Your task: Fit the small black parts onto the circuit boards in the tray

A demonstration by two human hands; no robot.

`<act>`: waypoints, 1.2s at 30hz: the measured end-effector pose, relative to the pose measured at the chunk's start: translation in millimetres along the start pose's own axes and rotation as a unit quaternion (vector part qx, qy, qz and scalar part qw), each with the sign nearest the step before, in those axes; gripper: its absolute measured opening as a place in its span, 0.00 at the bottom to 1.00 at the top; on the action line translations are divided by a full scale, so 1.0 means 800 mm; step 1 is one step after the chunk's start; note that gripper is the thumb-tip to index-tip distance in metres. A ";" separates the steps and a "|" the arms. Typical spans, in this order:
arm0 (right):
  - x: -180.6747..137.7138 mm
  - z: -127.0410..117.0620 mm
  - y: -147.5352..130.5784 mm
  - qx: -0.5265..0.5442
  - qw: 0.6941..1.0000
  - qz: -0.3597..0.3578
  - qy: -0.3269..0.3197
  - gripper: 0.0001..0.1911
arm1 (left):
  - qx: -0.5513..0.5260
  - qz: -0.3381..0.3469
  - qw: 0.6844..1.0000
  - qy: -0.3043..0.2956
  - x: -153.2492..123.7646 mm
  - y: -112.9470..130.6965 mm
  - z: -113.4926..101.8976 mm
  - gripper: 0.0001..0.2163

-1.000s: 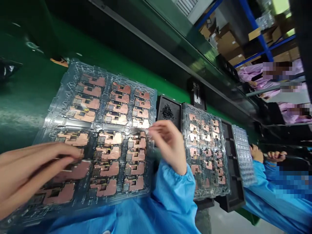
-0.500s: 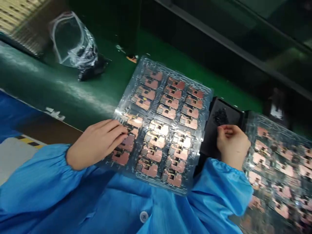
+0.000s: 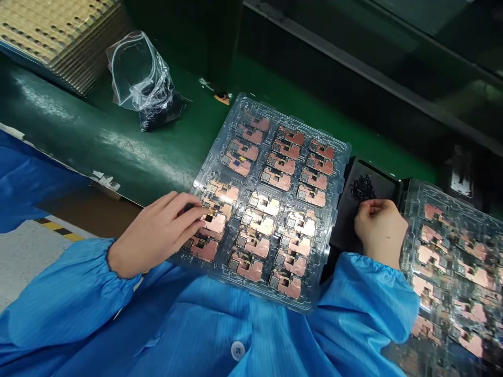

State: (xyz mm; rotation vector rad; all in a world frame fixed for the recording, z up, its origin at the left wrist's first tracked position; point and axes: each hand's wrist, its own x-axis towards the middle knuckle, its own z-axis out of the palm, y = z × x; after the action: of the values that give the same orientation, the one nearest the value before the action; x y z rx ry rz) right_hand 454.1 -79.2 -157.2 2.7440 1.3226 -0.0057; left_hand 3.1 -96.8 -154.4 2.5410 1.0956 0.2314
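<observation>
A clear plastic tray (image 3: pixel 231 220) rests in front of my body, with rows of copper-coloured circuit boards (image 3: pixel 253 243) in its pockets. At its left column, my left hand (image 3: pixel 163 228) has its fingers curled around the edge of one circuit board (image 3: pixel 215 222), which looks slightly tilted; the fingertips are partly hidden. To the right, my right hand (image 3: pixel 380 228) is pinched over a shallow black box (image 3: pixel 346 209). Small black parts (image 3: pixel 362 188) lie in a heap beside its fingertips. Whatever is in that pinch is hidden.
A second clear tray of boards (image 3: pixel 451 262) stands at the right. On the green bench (image 3: pixel 129 157) lies a plastic bag (image 3: pixel 147 86) with dark contents, near a stack of yellowish trays (image 3: pixel 58 31). A dark ledge (image 3: pixel 334 57) runs along the back.
The view has shifted a little, moving the scene rightward. The board at my left fingers now looks brighter and more tilted. My right hand stays pinched at the black parts.
</observation>
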 end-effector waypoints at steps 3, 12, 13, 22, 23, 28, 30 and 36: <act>0.000 0.000 -0.003 -0.023 1.000 0.006 -0.005 0.07 | 0.000 0.013 1.000 -0.009 -0.007 0.002 0.000 0.13; -0.026 -0.024 -0.011 0.015 0.998 0.032 0.044 0.06 | -0.014 -0.008 1.000 0.001 -0.020 0.010 -0.005 0.13; -0.035 -0.031 -0.012 0.045 0.997 0.021 0.057 0.07 | -0.008 -0.006 1.000 -0.003 -0.025 0.014 -0.007 0.13; -0.151 -0.101 -0.071 0.372 0.890 -0.220 -0.148 0.05 | -0.062 -0.010 0.995 -0.077 -0.031 0.025 -0.017 0.10; -0.161 -0.105 -0.079 0.392 0.862 -0.257 -0.195 0.03 | -0.095 -0.008 0.992 -0.088 -0.026 0.024 -0.021 0.10; -0.192 -0.100 -0.112 0.485 0.724 -0.265 -0.413 0.05 | -0.275 -0.046 0.954 -0.113 0.006 0.034 -0.044 0.12; -0.196 -0.093 -0.120 0.520 0.680 -0.215 -0.470 0.08 | -0.328 -0.073 0.937 -0.099 0.020 0.042 -0.045 0.14; -0.198 -0.074 -0.117 0.579 0.599 -0.092 -0.545 0.15 | -0.378 -0.087 0.918 -0.085 0.047 0.059 -0.032 0.11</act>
State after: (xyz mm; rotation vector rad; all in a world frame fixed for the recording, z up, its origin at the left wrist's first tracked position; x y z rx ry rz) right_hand 280.1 -139.3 -98.8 1.9893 1.1938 -2.8309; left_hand 52.7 -92.3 -111.9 1.7319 0.9192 0.3086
